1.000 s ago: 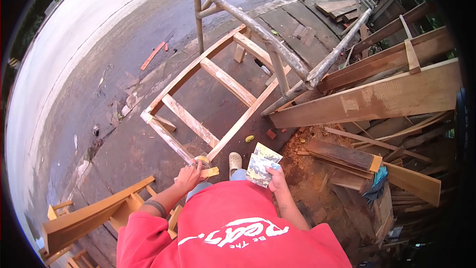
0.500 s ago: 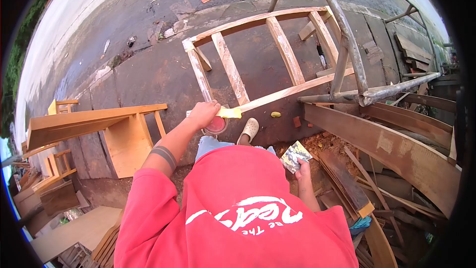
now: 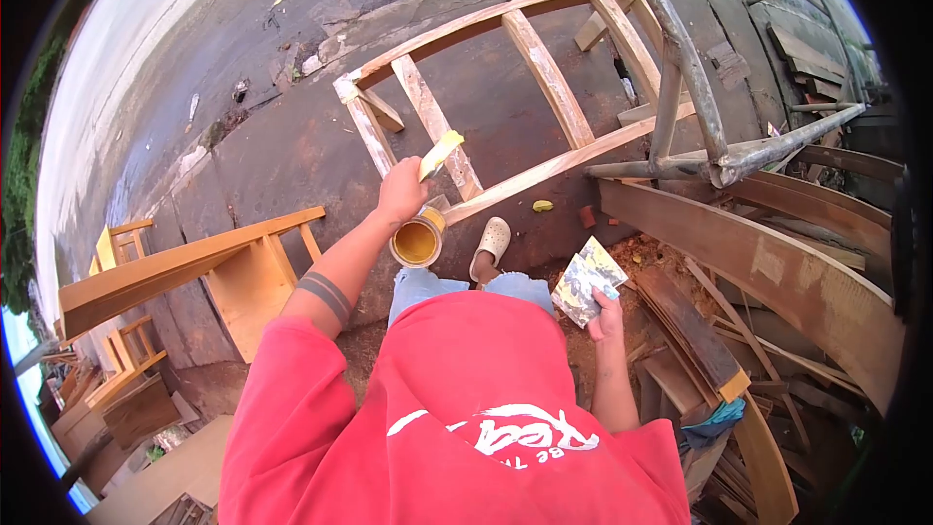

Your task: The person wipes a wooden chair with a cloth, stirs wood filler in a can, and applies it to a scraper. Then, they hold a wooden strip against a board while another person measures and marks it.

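My left hand [image 3: 401, 192] is closed around a flat yellow-smeared tool [image 3: 441, 155]; whether it is a brush or a scraper, I cannot make out. Just below that hand, a round tin [image 3: 418, 238] with an amber, shiny content stands by my knees. Beyond it lies a pale wooden frame with crossbars [image 3: 544, 78], streaked white in places. The tool's tip appears over one crossbar; contact is not clear. Low on the right, my right hand [image 3: 607, 317] grips flat paint-smeared cards [image 3: 589, 282], fanned apart.
A metal tube frame [image 3: 695, 87] stands over the wooden frame's right end. Long boards [image 3: 758, 282] and scrap wood fill the right side. Yellowish wooden furniture [image 3: 243, 287] stands at left. My shoe [image 3: 492, 239] is near the frame's lower rail, beside a small yellow object [image 3: 542, 205].
My left hand has lifted up and away from over the tin, its tool now angled upward. More of the tin shows, its content amber instead of pinkish. The right hand's cards are fanned wider.
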A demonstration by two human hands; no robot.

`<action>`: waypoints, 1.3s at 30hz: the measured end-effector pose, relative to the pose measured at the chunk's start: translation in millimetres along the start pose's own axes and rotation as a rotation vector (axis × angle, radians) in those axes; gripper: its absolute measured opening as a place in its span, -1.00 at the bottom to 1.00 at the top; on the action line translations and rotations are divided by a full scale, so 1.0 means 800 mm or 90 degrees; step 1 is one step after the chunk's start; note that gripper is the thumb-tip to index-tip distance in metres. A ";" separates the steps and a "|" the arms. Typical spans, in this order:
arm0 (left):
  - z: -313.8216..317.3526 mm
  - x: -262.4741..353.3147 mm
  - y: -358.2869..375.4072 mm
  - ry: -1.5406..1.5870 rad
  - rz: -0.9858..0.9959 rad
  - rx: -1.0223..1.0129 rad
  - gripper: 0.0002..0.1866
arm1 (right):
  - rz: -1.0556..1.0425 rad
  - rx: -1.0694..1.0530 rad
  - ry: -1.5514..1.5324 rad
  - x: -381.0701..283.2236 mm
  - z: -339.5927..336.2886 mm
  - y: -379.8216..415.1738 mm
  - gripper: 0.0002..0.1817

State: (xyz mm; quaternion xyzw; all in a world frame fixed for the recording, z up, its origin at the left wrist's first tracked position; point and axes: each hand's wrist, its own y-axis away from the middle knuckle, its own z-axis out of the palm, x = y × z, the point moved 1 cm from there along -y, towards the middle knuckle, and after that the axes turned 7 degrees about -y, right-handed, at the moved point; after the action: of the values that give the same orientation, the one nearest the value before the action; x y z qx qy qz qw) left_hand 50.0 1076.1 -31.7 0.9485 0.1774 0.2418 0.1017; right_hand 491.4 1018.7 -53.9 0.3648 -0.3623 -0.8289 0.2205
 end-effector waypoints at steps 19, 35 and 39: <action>-0.025 0.020 -0.007 0.111 -0.109 -0.214 -0.52 | 0.061 -0.222 0.130 0.039 0.162 0.024 -0.51; -0.020 -0.035 0.129 -0.387 0.071 -0.218 -0.86 | -0.043 -0.680 0.688 0.186 0.193 -0.008 -0.50; 0.002 -0.043 0.119 -0.430 0.142 -0.251 -0.86 | -0.073 -0.662 0.715 0.213 0.185 -0.006 -0.55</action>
State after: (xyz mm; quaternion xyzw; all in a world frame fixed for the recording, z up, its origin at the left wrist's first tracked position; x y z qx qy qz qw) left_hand 50.3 975.2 -21.2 0.9504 -0.0199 -0.0445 0.3073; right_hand 269.5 979.8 -63.8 0.5988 0.2598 -0.5934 0.4710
